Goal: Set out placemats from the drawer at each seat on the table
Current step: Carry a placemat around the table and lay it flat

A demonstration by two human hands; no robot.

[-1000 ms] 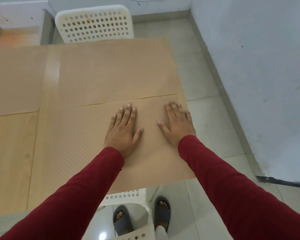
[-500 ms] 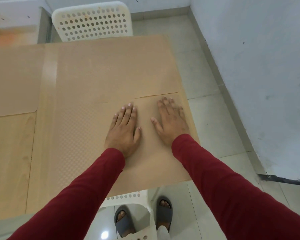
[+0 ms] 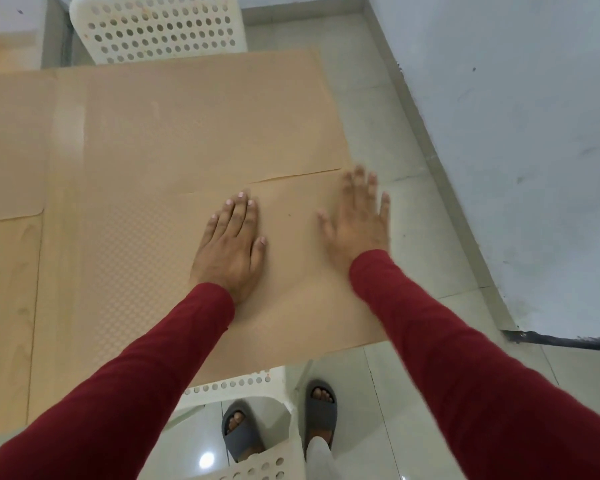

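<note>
Both hands were released, gripping nothing: my left hand (image 3: 231, 249) lay flat, fingers straight and together, pressing on the near placemat (image 3: 284, 282), while my right hand (image 3: 357, 216) was spread open at that mat's right edge, blurred, so I could not tell whether the palm was touching the mat or hanging just above it. The near placemat lay at the bench's near right corner, in front of the white perforated chair (image 3: 243, 386) tucked under the near side. Its far edge met or slightly overlapped the far placemat (image 3: 205, 126), which lay before the second white chair (image 3: 156, 27) at the far side. A third placemat (image 3: 11, 147) sat at the left, and bare wood of the bench (image 3: 7, 306) showed below it.

I judged the step in hand to be smoothing and squaring this mat at its seat. To do it well, I thought the left palm should serve as the anchor while the right swept outward toward the edge, pressing any ripple off the side, not back to the middle. The right edge ran close to the bench's edge, so I would have watched that the mat did not slide past it, and eased the overlap apart so each seat had its own clear mat.
</note>
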